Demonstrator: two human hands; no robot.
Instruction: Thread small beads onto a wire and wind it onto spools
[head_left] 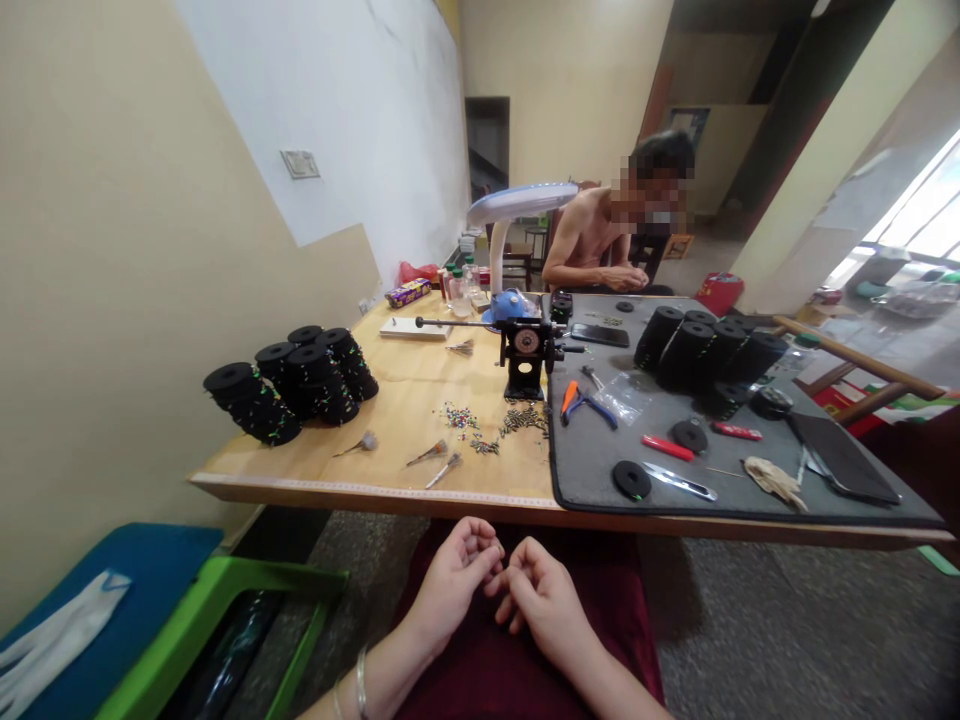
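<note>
My left hand (466,562) and my right hand (536,590) are close together over the dark red cloth (611,620) on my lap, just in front of the table edge. Thumb and fingers are pinched on each hand. Whatever sits between the fingertips is too small to make out. Nearest on the wooden table (300,468) lie small tufted bundles, among them a white-handled one (444,470) and an orange-banded one (427,454). Behind them are coloured beads (459,416) and a heap of small metal pieces (523,418).
A black winding device (523,355) stands mid-table beside a lamp (517,205). Stacked black spools (307,375) are at left, more spools (697,345) at right. The grey mat (585,470) bears pliers (589,408) and snips (681,482). Another person (592,245) sits opposite.
</note>
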